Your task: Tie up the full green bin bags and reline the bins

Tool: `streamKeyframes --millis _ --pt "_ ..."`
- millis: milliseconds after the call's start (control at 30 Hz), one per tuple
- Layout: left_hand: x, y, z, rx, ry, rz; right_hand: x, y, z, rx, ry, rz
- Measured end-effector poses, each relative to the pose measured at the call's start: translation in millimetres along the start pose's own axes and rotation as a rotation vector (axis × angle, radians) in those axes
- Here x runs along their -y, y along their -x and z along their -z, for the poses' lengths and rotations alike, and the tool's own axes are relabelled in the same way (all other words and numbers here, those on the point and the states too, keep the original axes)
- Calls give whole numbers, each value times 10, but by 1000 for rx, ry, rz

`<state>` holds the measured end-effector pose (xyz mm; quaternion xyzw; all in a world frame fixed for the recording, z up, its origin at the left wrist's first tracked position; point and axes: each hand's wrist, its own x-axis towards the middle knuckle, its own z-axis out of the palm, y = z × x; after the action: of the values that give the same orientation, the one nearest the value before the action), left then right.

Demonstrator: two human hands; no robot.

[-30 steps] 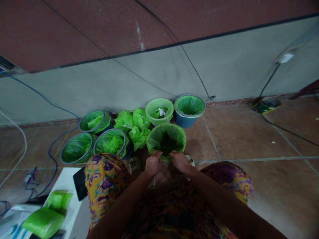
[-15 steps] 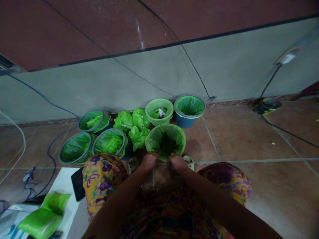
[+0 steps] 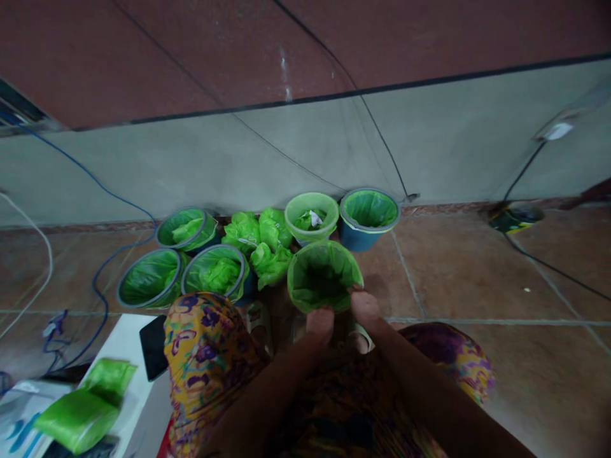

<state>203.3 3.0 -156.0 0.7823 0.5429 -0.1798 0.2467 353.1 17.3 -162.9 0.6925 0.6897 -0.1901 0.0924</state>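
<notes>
Just beyond both hands [image 3: 321,324], a green-lined bucket [image 3: 301,280], held by its near edge, hands curled closed.

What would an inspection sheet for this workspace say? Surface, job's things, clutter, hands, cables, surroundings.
Surface: tiled floor.
Job's things: front bin, green-lined; five more bins beyond it and to the left.
Clutter: green bundles among the bins; phone and green packet on white box.
Hands: left hand holds front bin's near rim; right hand its right rim.
Cables: blue cable and white cable left; black cable right.
Surroundings: wall, red above, pale below.
</notes>
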Motion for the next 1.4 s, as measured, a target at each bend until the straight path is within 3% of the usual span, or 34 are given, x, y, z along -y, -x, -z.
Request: streamKeyframes --millis 67,133,200,333,433,533,667,800,1167,1300,1400 --pt "-107 55 3 -46 33 -31 14 63 46 -21 -11 6" --pt "-55 165 44 -113 64 -67 84 160 52 -24 -42 60" --pt "136 302 110 -188 83 -75 182 253 24 -7 -71 131" --pt "676 466 260 -294 63 56 364 309 -70 34 -95 321" --pt "963 408 334 -310 36 105 452 241 -136 56 -93 421" --pt "1090 260 380 -320 38 29 497 148 -183 74 -92 415" --pt "1151 59 482 -219 -19 -98 502 69 -218 88 -87 377" --pt "1197 -87 595 -124 -109 -117 476 55 -242 108 -75 393" --pt "1100 -294 530 -220 -102 16 488 73 -194 151 -24 270" --pt "1091 -198 565 -328 -54 50 501 105 -135 161 -34 265" --pt "1122 -17 530 -342 -77 -32 511 156 -84 126 -36 256"
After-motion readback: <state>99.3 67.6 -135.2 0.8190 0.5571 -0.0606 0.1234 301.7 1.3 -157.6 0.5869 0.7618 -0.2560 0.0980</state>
